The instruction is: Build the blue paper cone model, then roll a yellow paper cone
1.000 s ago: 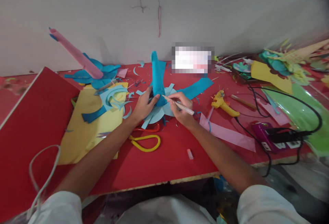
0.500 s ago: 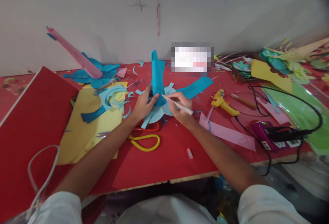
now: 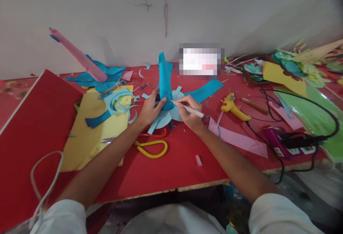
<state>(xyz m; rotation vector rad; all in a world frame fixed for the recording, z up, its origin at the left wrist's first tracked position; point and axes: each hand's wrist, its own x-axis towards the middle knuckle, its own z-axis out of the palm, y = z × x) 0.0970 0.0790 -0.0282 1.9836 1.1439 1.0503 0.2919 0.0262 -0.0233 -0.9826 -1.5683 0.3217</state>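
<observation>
A blue paper tube (image 3: 165, 80) stands upright in front of me, its lower end over a light-blue petal-shaped paper piece (image 3: 175, 115). My left hand (image 3: 152, 108) is closed around the tube's base, thumb on the near side. In my right hand (image 3: 190, 111) a whitish pencil (image 3: 193, 111) is pinched, its tip at or very near the lower right of the tube. Whether the tube is joined to the petal piece cannot be seen. Scissors with a yellow handle loop (image 3: 152, 149) and a red one lie just below my left hand.
A yellow glue gun (image 3: 233, 108) and a purple power strip (image 3: 284, 142) with black cables lie at right. Yellow sheets (image 3: 93, 137) with blue offcuts are at left, behind them a pink tube (image 3: 80, 57) on blue petals. The red table (image 3: 171, 176) ends near my body.
The pencil has shifted slightly to the right and down along the tube's base with my right hand. My left hand keeps its hold on the tube.
</observation>
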